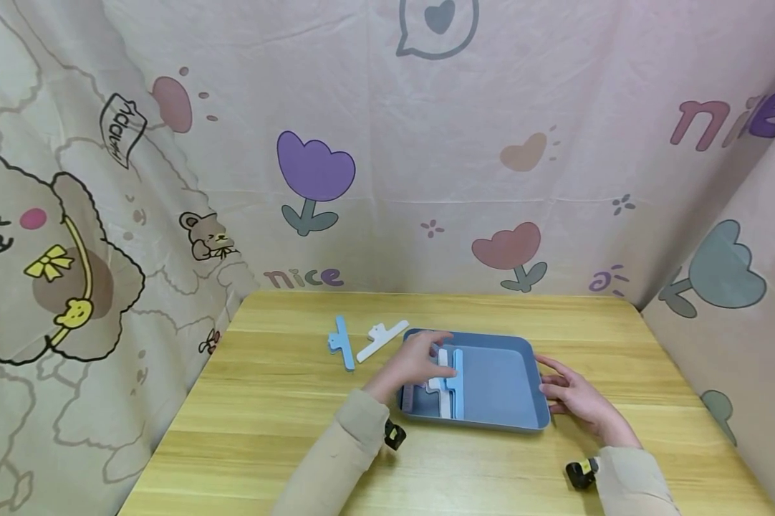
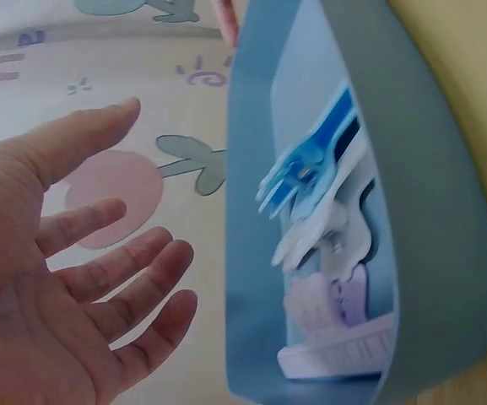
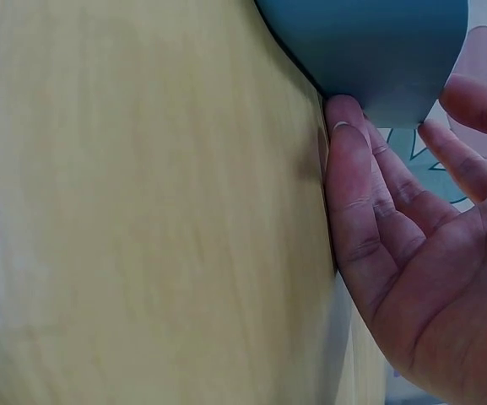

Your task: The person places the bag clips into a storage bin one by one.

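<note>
A blue tray (image 1: 500,380) lies on the wooden table (image 1: 278,408). A blue clip (image 1: 458,383) and a white clip (image 1: 444,401) lie side by side inside it, with a lilac clip (image 1: 408,396) against its left wall. My left hand (image 1: 422,360) hovers over the tray's left part, fingers straight and spread, holding nothing. The left wrist view shows that open palm (image 2: 74,287) beside the tray wall (image 2: 446,211), with the blue clip (image 2: 311,164), white clip (image 2: 327,228) and lilac clip (image 2: 336,337). My right hand (image 1: 564,394) lies flat on the table, fingers (image 3: 353,169) touching the tray's right corner (image 3: 370,51).
Two more clips lie loose on the table left of the tray: a blue one (image 1: 341,342) and a white one (image 1: 381,339). Printed fabric walls (image 1: 387,158) close in the table at the back and on both sides. Bare wood (image 3: 142,211) stretches in front of the tray.
</note>
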Available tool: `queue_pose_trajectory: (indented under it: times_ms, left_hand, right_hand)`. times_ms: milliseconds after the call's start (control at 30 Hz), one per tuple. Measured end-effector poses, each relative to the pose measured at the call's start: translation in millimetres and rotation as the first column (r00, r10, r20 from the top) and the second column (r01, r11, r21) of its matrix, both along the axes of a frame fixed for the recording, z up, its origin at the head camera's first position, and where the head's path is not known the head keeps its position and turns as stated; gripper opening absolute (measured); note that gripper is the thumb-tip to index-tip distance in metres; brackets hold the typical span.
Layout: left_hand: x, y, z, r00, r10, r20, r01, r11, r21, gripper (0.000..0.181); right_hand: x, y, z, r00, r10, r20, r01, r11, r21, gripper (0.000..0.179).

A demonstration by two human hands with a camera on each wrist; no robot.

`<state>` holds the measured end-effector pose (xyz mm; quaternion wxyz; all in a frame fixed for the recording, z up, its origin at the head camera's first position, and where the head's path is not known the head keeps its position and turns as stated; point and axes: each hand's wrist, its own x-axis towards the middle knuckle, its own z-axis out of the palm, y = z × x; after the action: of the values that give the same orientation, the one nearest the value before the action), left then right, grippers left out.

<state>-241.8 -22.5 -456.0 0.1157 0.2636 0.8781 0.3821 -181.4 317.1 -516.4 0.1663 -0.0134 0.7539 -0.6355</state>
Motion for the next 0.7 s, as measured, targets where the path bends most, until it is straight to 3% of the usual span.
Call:
queue_pose_trajectory:
  times_ms: [200,433,700]
  left_hand:
    - [5.9,-21.2,7.3,0.999,0.048,-0.004,-0.047,0.993,0.106,0.067]
    - [5.5,-53.8,8.9,0.986,0.159,-0.042,-0.153,0.98,0.124,0.071]
    - [0.7,-98.4,-0.8,0.955,0.283,-0.092,-0.248,0.928,0.279,0.069]
  right_hand:
    - [-0.5,1,-0.8,1.0,-0.005,0.005,0.005,1.0,0.002,0.069]
    - [-1.3,2,-2.6,1.0,0.01,0.001,-0.01,1.0,-0.02,0.07]
    - [-1.8,1,-3.0,1.0,0.006,0.011,-0.006,1.0,-0.025,0.069]
